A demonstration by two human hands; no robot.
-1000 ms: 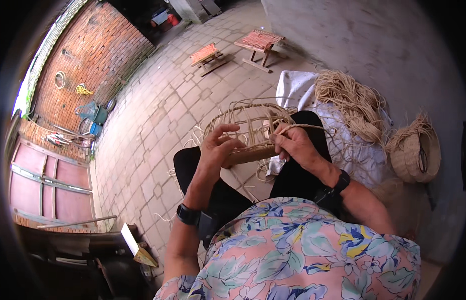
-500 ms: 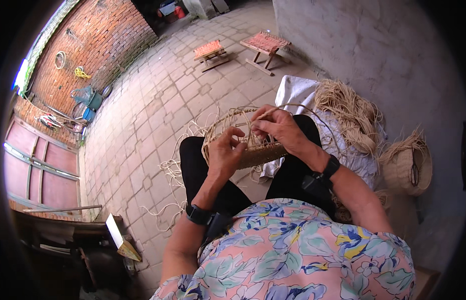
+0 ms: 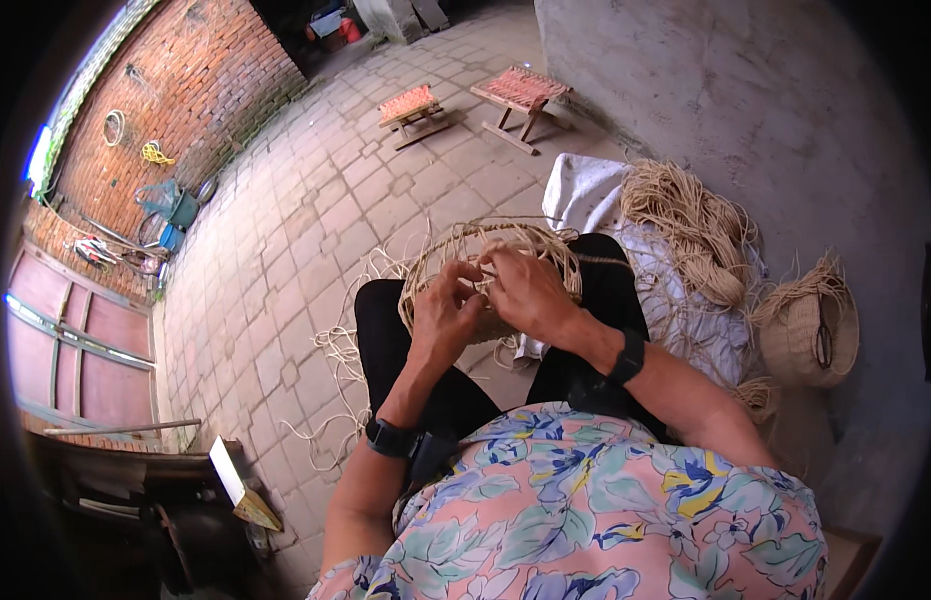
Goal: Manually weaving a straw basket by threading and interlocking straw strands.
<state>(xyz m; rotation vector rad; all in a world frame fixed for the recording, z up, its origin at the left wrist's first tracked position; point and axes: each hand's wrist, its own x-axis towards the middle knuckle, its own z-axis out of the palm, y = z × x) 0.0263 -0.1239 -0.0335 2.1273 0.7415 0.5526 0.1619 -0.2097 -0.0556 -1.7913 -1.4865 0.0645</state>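
A partly woven straw-coloured basket (image 3: 505,238) rests across my thighs, loose cord ends sticking out round its rim. Over its near side, my left hand (image 3: 447,305) has thumb and fingers bent together in a pinch. My right hand (image 3: 528,292) is close against it, its fingers curled down at the basket's cords. The fingertips of both hands meet at the rim, where thin cord seems to be held; the exact strands are partly hidden behind the fingers. One thicker cord (image 3: 605,260) trails rightward from the basket over my right knee.
Bundles of cord (image 3: 690,225) lie on a white cloth (image 3: 580,190) to my right, beside a finished-looking woven basket (image 3: 810,335). Two low folding stools (image 3: 523,90) stand ahead on the paved floor. Loose cord ends (image 3: 335,345) hang by my left knee.
My right hand has moved left and down, from holding a cord above the rim to beside my left hand. The left hand stays near the same place, fingers closer together.
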